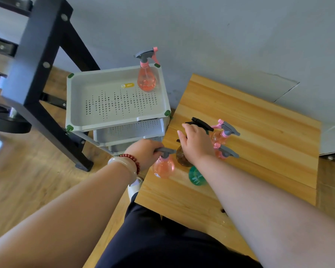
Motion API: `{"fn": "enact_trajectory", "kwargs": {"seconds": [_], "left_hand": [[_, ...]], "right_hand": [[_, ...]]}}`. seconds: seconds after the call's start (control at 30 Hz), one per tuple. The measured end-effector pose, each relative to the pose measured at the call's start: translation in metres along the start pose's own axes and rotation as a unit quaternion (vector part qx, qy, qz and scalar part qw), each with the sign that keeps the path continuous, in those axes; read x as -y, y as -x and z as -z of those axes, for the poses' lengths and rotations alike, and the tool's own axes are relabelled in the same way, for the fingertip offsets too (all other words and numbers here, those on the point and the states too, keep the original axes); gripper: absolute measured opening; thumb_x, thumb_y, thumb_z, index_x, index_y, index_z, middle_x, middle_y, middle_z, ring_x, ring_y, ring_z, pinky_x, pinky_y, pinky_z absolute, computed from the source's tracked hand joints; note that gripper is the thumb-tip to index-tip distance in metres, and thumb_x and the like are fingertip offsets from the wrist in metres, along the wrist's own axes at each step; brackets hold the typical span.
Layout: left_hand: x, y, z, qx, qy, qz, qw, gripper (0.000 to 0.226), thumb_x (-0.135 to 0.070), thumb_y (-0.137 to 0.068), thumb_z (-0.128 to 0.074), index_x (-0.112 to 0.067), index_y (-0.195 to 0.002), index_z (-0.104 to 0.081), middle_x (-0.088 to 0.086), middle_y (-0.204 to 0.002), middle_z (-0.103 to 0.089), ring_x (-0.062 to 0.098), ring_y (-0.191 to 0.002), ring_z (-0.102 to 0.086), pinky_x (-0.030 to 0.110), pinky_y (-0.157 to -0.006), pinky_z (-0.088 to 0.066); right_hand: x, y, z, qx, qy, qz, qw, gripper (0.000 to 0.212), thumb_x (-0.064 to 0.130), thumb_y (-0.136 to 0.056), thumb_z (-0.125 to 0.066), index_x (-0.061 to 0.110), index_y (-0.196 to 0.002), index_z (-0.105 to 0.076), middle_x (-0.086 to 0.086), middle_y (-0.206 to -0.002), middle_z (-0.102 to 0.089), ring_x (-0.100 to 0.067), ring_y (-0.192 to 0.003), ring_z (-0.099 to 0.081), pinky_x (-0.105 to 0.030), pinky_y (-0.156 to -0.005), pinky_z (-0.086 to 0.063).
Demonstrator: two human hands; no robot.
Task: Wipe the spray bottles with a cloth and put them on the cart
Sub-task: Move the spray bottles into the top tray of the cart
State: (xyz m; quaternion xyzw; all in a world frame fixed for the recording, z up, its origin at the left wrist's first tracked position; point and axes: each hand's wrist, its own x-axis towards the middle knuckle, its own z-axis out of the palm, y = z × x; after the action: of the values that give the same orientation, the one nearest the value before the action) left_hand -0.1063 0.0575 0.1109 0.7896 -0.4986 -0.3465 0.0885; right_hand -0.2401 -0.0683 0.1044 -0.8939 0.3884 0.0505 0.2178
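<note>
A white three-tier cart (79,105) stands left of the wooden table (255,120). One pink spray bottle (146,79) stands upright in the far right corner of the cart's top tray. At the table's left edge my left hand (144,152) grips the grey trigger head of another pink bottle (163,168). My right hand (196,144) hovers with relaxed fingers over a brown bottle (181,158), next to a black sprayer head (200,123). A green bottle (195,177) shows partly under my right forearm. Two more pink bottles (220,136) (223,152) stand just right of that hand. No cloth is in view.
A black metal frame (41,74) leans at the left behind the cart. A grey wall runs behind the cart and the table. The floor is wood-patterned, with a white shoe (134,187) near the table's corner. My dark trousers fill the bottom middle.
</note>
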Motion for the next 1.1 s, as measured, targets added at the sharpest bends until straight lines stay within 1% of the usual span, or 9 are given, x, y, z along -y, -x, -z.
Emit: {"fn": "enact_trajectory", "kwargs": {"seconds": [0.1, 0.27, 0.47, 0.57, 0.67, 0.8, 0.93, 1.0, 1.1], "left_hand": [[0.002, 0.002, 0.024, -0.037, -0.013, 0.005, 0.999, 0.021, -0.023, -0.101, -0.048, -0.024, -0.104, -0.07, -0.01, -0.082, -0.058, 0.013, -0.076, -0.052, 0.026, -0.066, -0.039], [0.003, 0.007, 0.067, -0.09, 0.015, -0.01, 0.996, 0.02, -0.022, -0.101, -0.053, -0.021, -0.106, -0.072, -0.005, -0.091, -0.064, 0.017, -0.084, -0.057, 0.028, -0.074, -0.045], [0.005, 0.006, 0.128, -0.14, -0.013, -0.039, 0.989, 0.022, -0.026, -0.101, -0.052, -0.019, -0.112, -0.071, 0.0, -0.098, -0.069, 0.019, -0.088, -0.06, 0.032, -0.08, -0.05], [0.011, -0.002, 0.155, -0.156, -0.043, -0.04, 0.986, 0.023, -0.028, -0.102, -0.051, -0.02, -0.11, -0.07, -0.001, -0.094, -0.067, 0.018, -0.082, -0.059, 0.031, -0.075, -0.049], [0.019, -0.013, 0.168, -0.179, -0.045, -0.036, 0.982, 0.02, -0.026, -0.101, -0.051, -0.024, -0.106, -0.07, -0.004, -0.087, -0.064, 0.018, -0.077, -0.056, 0.031, -0.072, -0.049], [0.037, -0.037, 0.166, -0.213, -0.012, -0.014, 0.977, 0.021, -0.024, -0.101, -0.049, -0.027, -0.1, -0.07, -0.008, -0.077, -0.061, 0.01, -0.063, -0.052, 0.026, -0.059, -0.045], [0.056, -0.064, 0.15, -0.24, 0.04, 0.03, 0.969, 0.024, -0.025, -0.102, -0.047, -0.021, -0.101, -0.07, -0.007, -0.071, -0.057, 0.012, -0.06, -0.05, 0.028, -0.059, -0.045], [0.063, -0.077, 0.144, -0.244, 0.062, 0.059, 0.966, 0.024, -0.025, -0.103, -0.045, -0.018, -0.107, -0.068, -0.001, -0.077, -0.063, 0.017, -0.063, -0.055, 0.031, -0.06, -0.05], [0.071, -0.094, 0.139, -0.209, 0.093, 0.108, 0.968, 0.034, -0.025, -0.104, -0.044, -0.017, -0.136, -0.052, 0.01, -0.104, -0.068, 0.027, -0.078, -0.062, 0.037, -0.07, -0.055]], "right_hand": [[0.009, -0.006, 0.006, -0.012, -0.006, 0.0, 1.0, 0.047, 0.036, -0.106, -0.032, 0.008, -0.141, -0.046, -0.011, -0.135, -0.055, -0.029, -0.125, -0.047, -0.039, -0.097, -0.04], [0.025, -0.016, 0.017, -0.031, -0.016, 0.02, 0.999, 0.048, 0.035, -0.107, -0.029, 0.007, -0.143, -0.045, -0.012, -0.14, -0.053, -0.028, -0.128, -0.046, -0.036, -0.101, -0.038], [0.048, -0.042, 0.029, -0.062, -0.016, 0.007, 0.998, 0.044, 0.035, -0.107, -0.03, 0.01, -0.139, -0.048, -0.01, -0.131, -0.057, -0.028, -0.122, -0.049, -0.039, -0.098, -0.042], [0.057, -0.054, 0.032, -0.048, -0.011, 0.007, 0.999, 0.045, 0.037, -0.107, -0.03, 0.011, -0.139, -0.047, -0.01, -0.132, -0.056, -0.029, -0.123, -0.049, -0.04, -0.098, -0.044], [0.062, -0.063, 0.027, -0.045, 0.0, 0.008, 0.999, 0.044, 0.038, -0.106, -0.03, 0.011, -0.135, -0.049, -0.009, -0.126, -0.058, -0.029, -0.117, -0.051, -0.04, -0.093, -0.046], [0.067, -0.074, 0.01, -0.035, 0.015, 0.002, 0.999, 0.041, 0.038, -0.106, -0.03, 0.011, -0.129, -0.052, -0.008, -0.117, -0.06, -0.026, -0.108, -0.053, -0.038, -0.086, -0.049], [0.071, -0.087, -0.01, -0.012, 0.034, -0.017, 0.999, 0.042, 0.039, -0.106, -0.03, 0.012, -0.133, -0.049, -0.007, -0.121, -0.058, -0.025, -0.111, -0.052, -0.035, -0.09, -0.047], [0.071, -0.097, -0.019, 0.002, 0.04, -0.027, 0.999, 0.044, 0.039, -0.106, -0.029, 0.013, -0.138, -0.045, -0.006, -0.128, -0.055, -0.025, -0.117, -0.05, -0.035, -0.096, -0.045], [0.07, -0.113, -0.034, 0.009, 0.057, -0.036, 0.998, 0.047, 0.04, -0.106, -0.029, 0.013, -0.143, -0.04, -0.007, -0.14, -0.048, -0.025, -0.127, -0.044, -0.036, -0.103, -0.042]]}}
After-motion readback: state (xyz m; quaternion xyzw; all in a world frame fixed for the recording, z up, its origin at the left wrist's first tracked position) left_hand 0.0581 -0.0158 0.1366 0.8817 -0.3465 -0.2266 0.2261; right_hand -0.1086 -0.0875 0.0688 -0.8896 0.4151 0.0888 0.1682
